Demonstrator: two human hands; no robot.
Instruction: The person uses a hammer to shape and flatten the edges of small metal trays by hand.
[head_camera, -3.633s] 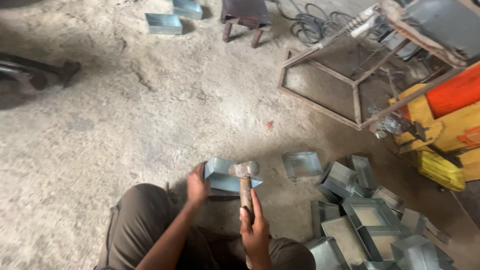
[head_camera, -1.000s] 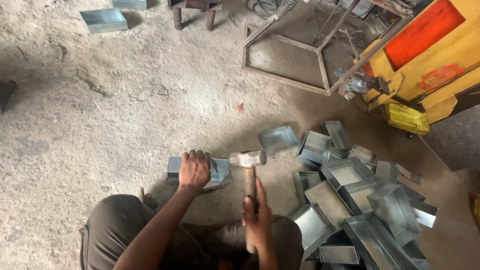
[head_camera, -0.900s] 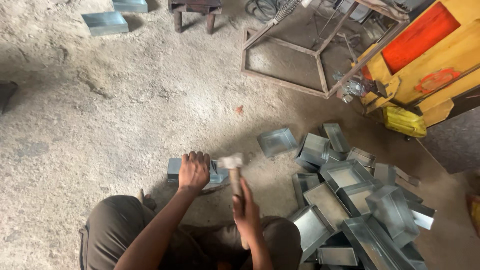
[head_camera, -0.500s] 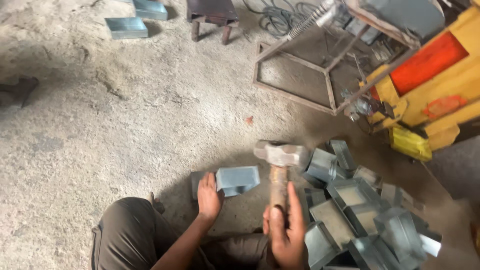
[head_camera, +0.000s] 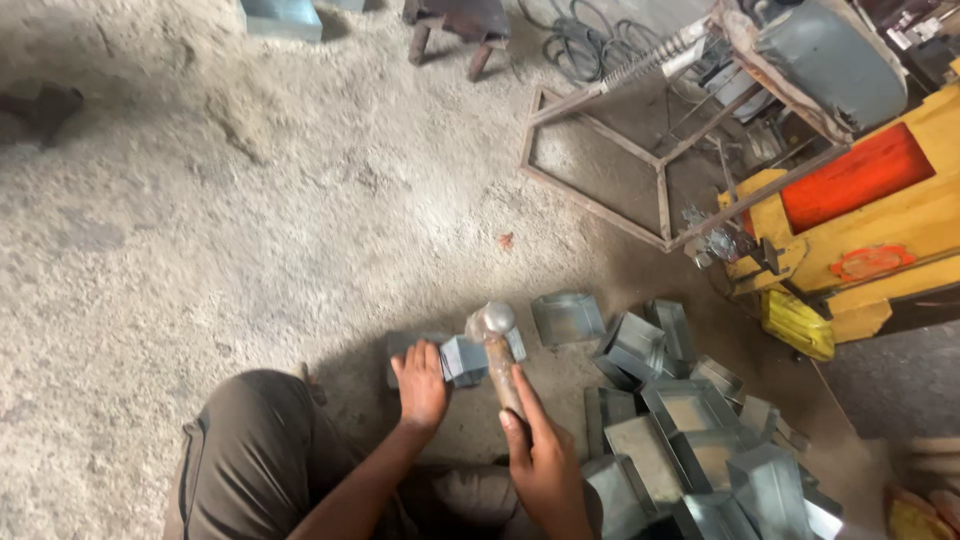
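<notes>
hammer (head_camera: 494, 335): raised half a second ago, head now down on the metal box (head_camera: 462, 358)
left hand (head_camera: 421, 383): shifted to the box's near side

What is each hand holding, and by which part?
Right hand grips the hammer by its wooden handle. Left hand presses on the metal box.
</notes>
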